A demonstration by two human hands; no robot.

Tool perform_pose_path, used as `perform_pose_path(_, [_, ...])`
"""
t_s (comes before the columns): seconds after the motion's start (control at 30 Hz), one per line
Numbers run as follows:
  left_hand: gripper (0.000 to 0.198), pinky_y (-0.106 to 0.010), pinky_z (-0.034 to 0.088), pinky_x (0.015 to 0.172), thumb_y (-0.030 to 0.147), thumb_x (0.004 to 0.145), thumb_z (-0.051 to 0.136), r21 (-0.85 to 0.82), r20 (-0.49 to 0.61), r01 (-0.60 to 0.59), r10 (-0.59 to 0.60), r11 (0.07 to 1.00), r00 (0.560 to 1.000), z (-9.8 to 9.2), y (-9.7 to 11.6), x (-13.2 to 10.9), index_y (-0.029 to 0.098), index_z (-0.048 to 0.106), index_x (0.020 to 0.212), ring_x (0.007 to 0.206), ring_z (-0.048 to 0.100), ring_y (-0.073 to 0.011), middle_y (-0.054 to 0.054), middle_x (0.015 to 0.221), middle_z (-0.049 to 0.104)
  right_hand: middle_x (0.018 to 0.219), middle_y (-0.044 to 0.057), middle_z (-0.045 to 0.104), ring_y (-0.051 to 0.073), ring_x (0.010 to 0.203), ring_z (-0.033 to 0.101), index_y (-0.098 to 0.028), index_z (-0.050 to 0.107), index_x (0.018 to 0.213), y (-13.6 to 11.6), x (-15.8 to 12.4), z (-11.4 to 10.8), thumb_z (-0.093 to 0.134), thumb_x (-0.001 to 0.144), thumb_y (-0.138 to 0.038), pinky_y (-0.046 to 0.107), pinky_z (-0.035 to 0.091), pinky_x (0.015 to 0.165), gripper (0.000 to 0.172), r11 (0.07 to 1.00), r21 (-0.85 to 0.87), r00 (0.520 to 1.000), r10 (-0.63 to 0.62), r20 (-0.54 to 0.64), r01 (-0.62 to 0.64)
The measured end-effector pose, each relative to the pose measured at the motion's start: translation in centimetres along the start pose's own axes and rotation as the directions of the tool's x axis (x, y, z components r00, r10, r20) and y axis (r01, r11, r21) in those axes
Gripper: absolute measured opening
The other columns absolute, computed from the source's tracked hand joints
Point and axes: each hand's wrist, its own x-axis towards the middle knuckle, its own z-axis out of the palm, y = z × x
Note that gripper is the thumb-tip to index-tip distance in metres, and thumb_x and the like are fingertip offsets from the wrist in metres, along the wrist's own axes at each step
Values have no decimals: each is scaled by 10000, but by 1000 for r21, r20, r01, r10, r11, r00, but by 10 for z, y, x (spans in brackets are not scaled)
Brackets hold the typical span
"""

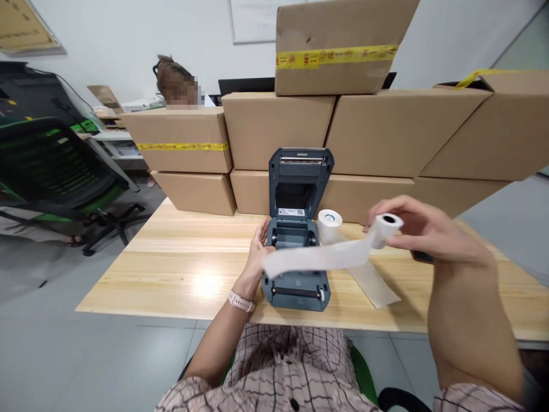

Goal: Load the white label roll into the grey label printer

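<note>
White, the roll (379,233) hangs right of the printer (295,300), pinched in the right hand (424,230); the left hand (256,253) grips the printer's side — slack in the strip (317,258) could make it snag.

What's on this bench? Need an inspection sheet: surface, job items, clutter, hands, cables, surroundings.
Surface: light wood-grain table, glare spot at left.
Job items: dark blue-grey plastic printer, lid raised; small white paper roll, its loose paper strip crossing over the printer; second white paper roll on the table, right of the printer.
Clutter: brown cardboard boxes stacked behind the printer, some yellow-taped; dark object, mostly hidden, unidentifiable.
Hands: left hand at the printer's left side; right hand holds the small roll above the table.
Cables: thin dark line near the left wall, probably one; none seen at the printer.
Surroundings: black-and-green mesh chair, grey tiled floor, another person behind the boxes.
</note>
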Motion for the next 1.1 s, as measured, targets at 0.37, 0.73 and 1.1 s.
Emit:
perform_pose_path(0.37, [1015, -418, 254, 1325, 0, 480, 549, -29, -51, 57, -58, 998, 997, 7, 13, -4, 179, 492, 1477, 1575, 332, -308, -120, 1630, 457, 1225, 146, 757, 320, 1095, 727, -266, 603, 934, 147, -64, -14, 949, 619, -486, 428, 578, 866, 517, 824, 313, 857, 512, -54, -472])
perform_pose_path(0.73, [998, -405, 244, 1331, 4, 471, 540, -22, -51, 53, -54, 998, 997, 5, 10, -3, 187, 504, 1452, 1573, 338, -292, -115, 1634, 449, 1217, 151, 742, 318, 1162, 677, -211, 673, 993, 139, -10, -8, 863, 671, -491, 430, 542, 935, 467, 904, 16, 879, 412, 239, -428])
perform_pose_path(1.1, [1009, -416, 272, 1322, 17, 472, 540, -8, -46, 43, -43, 999, 998, 7, 13, -4, 155, 481, 1470, 1558, 369, -302, -139, 1627, 455, 1530, 113, 566, 324, 1452, 503, -292, 586, 1330, 132, 7, -16, 797, 785, -427, 526, 414, 1205, 601, 933, 49, 911, 335, 240, -356])
